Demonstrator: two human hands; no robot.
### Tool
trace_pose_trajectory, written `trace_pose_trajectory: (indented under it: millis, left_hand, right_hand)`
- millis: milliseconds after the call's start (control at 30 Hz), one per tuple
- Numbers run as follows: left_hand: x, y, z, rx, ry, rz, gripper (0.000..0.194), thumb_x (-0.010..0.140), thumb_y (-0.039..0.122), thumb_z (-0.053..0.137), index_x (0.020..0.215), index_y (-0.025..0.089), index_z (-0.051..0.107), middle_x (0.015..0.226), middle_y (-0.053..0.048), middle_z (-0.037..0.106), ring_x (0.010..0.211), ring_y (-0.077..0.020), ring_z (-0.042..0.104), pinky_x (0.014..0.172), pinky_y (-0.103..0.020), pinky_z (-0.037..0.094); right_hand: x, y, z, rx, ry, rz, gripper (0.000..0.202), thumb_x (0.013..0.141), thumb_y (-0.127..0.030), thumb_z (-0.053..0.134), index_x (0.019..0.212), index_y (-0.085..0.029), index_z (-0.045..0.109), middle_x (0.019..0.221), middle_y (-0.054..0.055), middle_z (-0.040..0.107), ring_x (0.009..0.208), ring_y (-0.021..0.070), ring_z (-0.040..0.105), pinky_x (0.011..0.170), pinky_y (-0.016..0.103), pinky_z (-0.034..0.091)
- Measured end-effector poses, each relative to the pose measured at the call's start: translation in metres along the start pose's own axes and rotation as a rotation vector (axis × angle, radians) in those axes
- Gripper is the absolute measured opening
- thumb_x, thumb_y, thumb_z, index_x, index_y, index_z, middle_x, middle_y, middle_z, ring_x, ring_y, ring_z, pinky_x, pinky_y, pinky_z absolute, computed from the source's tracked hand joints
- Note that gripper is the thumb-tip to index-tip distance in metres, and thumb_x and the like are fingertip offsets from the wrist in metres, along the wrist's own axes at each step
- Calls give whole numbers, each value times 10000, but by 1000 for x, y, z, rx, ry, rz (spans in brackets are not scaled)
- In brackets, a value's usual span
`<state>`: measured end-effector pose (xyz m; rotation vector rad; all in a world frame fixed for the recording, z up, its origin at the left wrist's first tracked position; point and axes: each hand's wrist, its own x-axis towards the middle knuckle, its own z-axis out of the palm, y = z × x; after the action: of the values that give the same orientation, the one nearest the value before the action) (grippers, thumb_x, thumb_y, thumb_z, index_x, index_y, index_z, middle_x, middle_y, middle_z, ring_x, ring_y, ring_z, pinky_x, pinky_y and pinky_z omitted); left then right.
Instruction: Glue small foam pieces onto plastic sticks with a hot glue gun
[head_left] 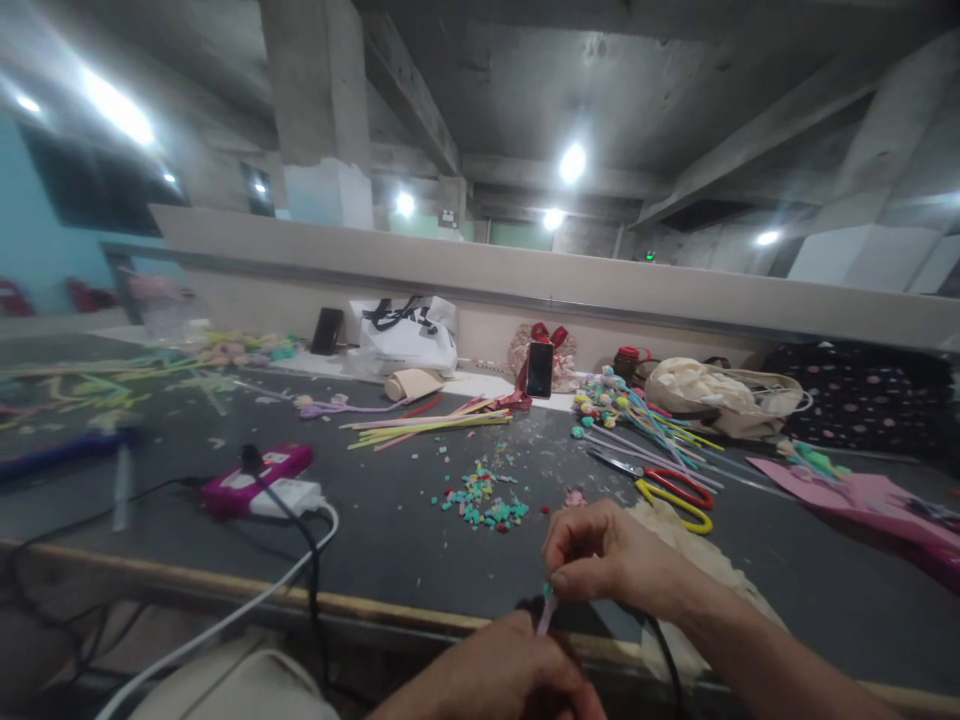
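At the table's front edge, my left hand is closed around a thin pale stem that points upward. My right hand is in a pinch at the top of this stem, where a small teal bit shows by the thumb. The fingertips partly hide that end, and most of the left fingers are out of sight. A loose heap of tiny teal, yellow and red pieces lies ahead of the hands. A small pink piece rests just beyond my right knuckles.
Scissors lie beyond my right hand, near a crumpled beige cloth. Farther back are pastel stems, decorated stems and a propped phone. A magenta power strip with trailing cables sits at left.
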<state>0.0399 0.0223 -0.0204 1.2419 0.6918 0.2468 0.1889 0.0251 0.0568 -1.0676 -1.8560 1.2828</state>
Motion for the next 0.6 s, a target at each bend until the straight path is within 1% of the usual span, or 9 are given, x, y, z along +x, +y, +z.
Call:
trace_pose_trajectory:
  millis: [33,133,200,333,467,533,600]
  left_hand:
    - [0,0,-1,4,-13,-7,190,570,162,469,617,114,646,471,32,457,385,-48,339,354,-181,176]
    - [-1,2,-8,23,-136,-48,196,567,150,486,663,114,653,512,21,491,423,-58,386,367,-178,209]
    - [0,4,-12,25,-175,-49,200,567,140,491,681,119,653,534,20,498,446,-61,402,375,-174,225]
    - [1,4,-16,30,-196,-38,208,566,130,491,698,122,652,547,21,497,463,-61,412,383,-170,239]
    - [0,5,-15,25,-202,-63,208,575,146,487,700,118,650,539,22,502,439,-58,408,373,-170,234]
    - [-2,7,-13,27,-184,-92,207,585,160,472,683,113,648,519,23,500,411,-55,399,359,-173,221]
    - [-4,11,-9,43,-139,-117,206,587,162,452,650,110,642,487,28,488,377,-53,383,344,-175,204]
  right_hand:
    - [0,-1,1,-26,7,-1,50,615,-153,602,585,-123,575,558,-44,511,498,60,431,475,174,326]
    - [0,-2,2,-146,33,-19,27,599,-127,604,577,-126,589,561,-43,522,516,65,446,485,171,331]
    - [0,-1,3,-215,40,-27,24,588,-105,602,578,-127,599,562,-43,528,519,65,450,480,167,330]
    - [1,1,2,-302,35,-35,38,584,-97,594,585,-131,611,553,-45,531,499,59,440,453,157,318]
    - [0,-1,3,-396,29,-46,47,585,-99,589,592,-135,618,557,-46,533,504,59,437,455,154,315]
    - [0,-2,2,-426,26,-42,51,588,-97,585,596,-135,617,552,-48,529,502,58,433,454,153,312]
    - [-1,-3,2,-445,23,-36,64,588,-89,578,606,-136,616,546,-51,526,497,57,431,452,151,310]
